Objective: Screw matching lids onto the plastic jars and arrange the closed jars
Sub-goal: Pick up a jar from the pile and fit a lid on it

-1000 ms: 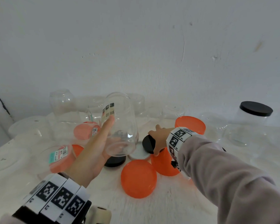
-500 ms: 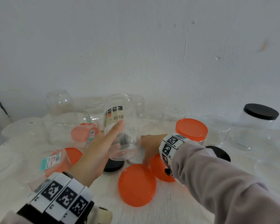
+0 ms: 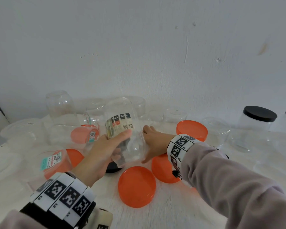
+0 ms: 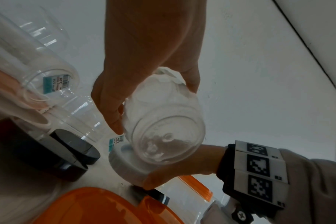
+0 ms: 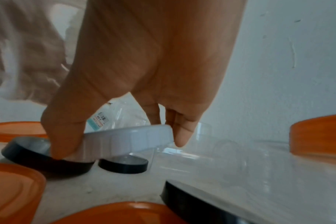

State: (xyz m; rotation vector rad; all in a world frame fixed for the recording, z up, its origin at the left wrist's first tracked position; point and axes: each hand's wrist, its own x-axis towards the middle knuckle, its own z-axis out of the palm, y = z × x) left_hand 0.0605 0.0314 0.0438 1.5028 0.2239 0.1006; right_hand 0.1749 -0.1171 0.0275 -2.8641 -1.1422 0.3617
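My left hand (image 3: 116, 143) grips a clear plastic jar (image 3: 124, 129) with a barcode label, held above the table with its mouth downward. From the left wrist view the jar (image 4: 163, 128) shows in that hand (image 4: 153, 106), thumb on one side and fingers on the other. Just behind and below the jar, my right hand (image 3: 149, 142) pinches a white lid (image 5: 148, 139) between thumb and fingers (image 5: 179, 136). The lid is tilted, one edge raised, the other resting on a black lid (image 5: 46, 157). The jar partly hides the white lid (image 4: 125, 165) in the head view.
Loose orange lids (image 3: 136, 185) (image 3: 163, 169) lie in front of my hands, and a small black lid (image 5: 123, 165) near the white one. Open clear jars (image 3: 59, 104) crowd the back left by the wall. Black-lidded jars (image 3: 259, 113) stand at the right, an orange-lidded jar (image 3: 191, 129) between.
My right hand slid left from the black lid, went behind the jar and took the white lid. My left hand turned the jar, bringing its label to face me.
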